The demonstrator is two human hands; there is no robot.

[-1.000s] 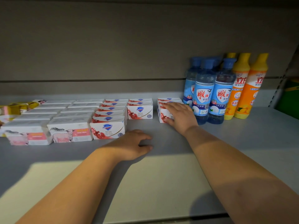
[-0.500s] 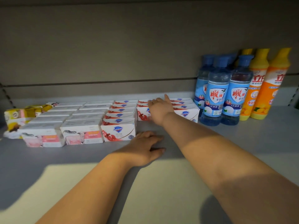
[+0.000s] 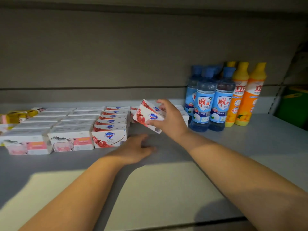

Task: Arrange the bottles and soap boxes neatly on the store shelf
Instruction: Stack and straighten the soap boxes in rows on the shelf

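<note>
- Yellow packs (image 3: 15, 115) lie at the far left on the shelf (image 3: 166, 189); their number is unclear, since they overlap and are partly cut off.
- Two rows of pink-and-white boxes (image 3: 71, 142) run front to back beside them, about five in each row; the rear ones are hard to separate.
- Next comes one row of five red-and-white soap boxes (image 3: 109, 138), the front one showing a blue shield logo and pomegranates.
- More red-and-white boxes sit behind the hands, near the back wall; they are mostly hidden, so the count cannot be told.
- The left hand (image 3: 133, 150) lies palm down on the shelf, fingers spread loosely and holding nothing, just right of the front soap box.
- The right hand (image 3: 170, 119) grips two held boxes (image 3: 150, 116) together, tilted and lifted off the shelf, with the fingers over the top and the thumb below.
- Four blue bottles (image 3: 204, 104) stand upright in a cluster, two in front and two behind.
- Three orange bottles (image 3: 250, 97) with yellow caps stand just right of them, one half hidden at the back.
- The shelf is grey and flat, with a lit patch near its front edge and shadow further in.
- The back wall (image 3: 116, 55) is plain grey panelling with one horizontal seam.
- Something green (image 3: 295, 105) shows past the shelf upright at the far right.
</note>
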